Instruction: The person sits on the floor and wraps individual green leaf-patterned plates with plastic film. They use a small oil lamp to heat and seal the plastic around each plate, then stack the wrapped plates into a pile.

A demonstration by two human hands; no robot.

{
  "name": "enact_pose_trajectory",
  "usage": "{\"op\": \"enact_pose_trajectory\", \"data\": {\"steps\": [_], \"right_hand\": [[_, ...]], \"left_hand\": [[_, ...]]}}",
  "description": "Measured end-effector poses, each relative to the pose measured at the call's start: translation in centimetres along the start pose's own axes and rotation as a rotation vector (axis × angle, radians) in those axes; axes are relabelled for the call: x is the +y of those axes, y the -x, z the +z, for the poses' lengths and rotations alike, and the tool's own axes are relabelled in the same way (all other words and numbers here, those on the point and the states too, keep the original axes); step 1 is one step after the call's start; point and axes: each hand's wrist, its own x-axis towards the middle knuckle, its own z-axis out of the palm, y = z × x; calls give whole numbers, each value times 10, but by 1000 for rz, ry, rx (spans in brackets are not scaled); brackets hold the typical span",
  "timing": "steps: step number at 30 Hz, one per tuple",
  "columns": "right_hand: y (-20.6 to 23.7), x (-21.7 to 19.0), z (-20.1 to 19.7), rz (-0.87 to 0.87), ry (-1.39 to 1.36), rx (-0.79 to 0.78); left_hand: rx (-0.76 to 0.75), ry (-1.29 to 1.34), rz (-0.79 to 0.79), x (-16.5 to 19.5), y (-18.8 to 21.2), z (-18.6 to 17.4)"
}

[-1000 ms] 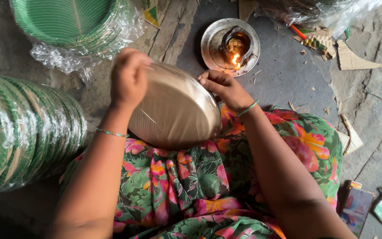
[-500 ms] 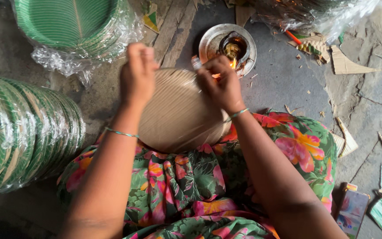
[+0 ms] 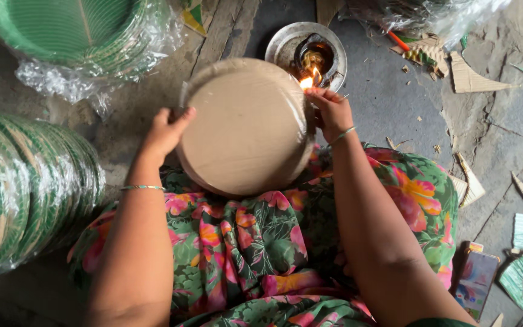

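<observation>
A round stack of brown paper plates (image 3: pixel 243 127) wrapped in clear plastic rests bottom-up over my lap. My left hand (image 3: pixel 166 132) grips its left rim. At the right rim my right hand (image 3: pixel 332 109) pinches the plastic wrap, close to a small flame (image 3: pixel 305 80). The flame burns in a small oil lamp (image 3: pixel 313 56) that stands on a metal dish (image 3: pixel 282 45) just beyond the stack.
Two wrapped stacks of green plates lie at the top left (image 3: pixel 68 30) and on the left (image 3: pixel 25 188). Cardboard scraps (image 3: pixel 470 75) litter the stone floor on the right. A phone (image 3: pixel 474 283) lies by my right knee.
The plate stack has turned and tilted so its flat brown bottom faces up. My right hand slid to the right rim beside the flame; my left hand dropped to the left rim.
</observation>
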Motion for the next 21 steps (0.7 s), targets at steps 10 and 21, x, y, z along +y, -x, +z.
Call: {"op": "enact_pose_trajectory", "data": {"steps": [10, 21], "right_hand": [[85, -58, 18, -81, 199, -508], [232, -141, 227, -1699, 844, -581]], "left_hand": [[196, 328, 664, 125, 106, -73], [1560, -169, 809, 57, 370, -296]]}}
